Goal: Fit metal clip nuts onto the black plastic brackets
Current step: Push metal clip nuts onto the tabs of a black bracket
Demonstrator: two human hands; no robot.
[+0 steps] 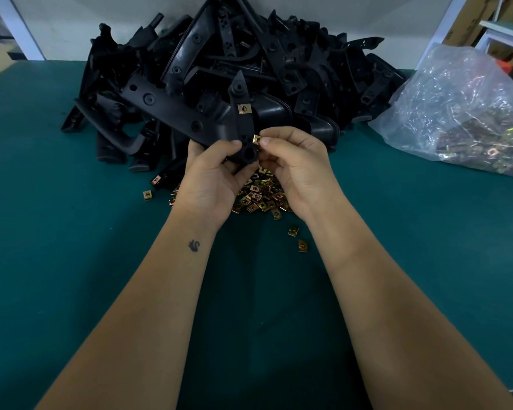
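1. Left hand [212, 179] is gripping the lower end of a black plastic bracket [242, 119], which is standing upright and carrying one fitted clip nut [242, 108].
2. Right hand [293, 170] is pinching a second clip nut [256, 139] against the bracket's edge.
3. Loose clip nuts [261, 196] are lying heaped on the green table [71, 232] beneath both hands.
4. Bracket pile [234, 54] is sitting behind; a clear bag [456, 105] is lying to the right.
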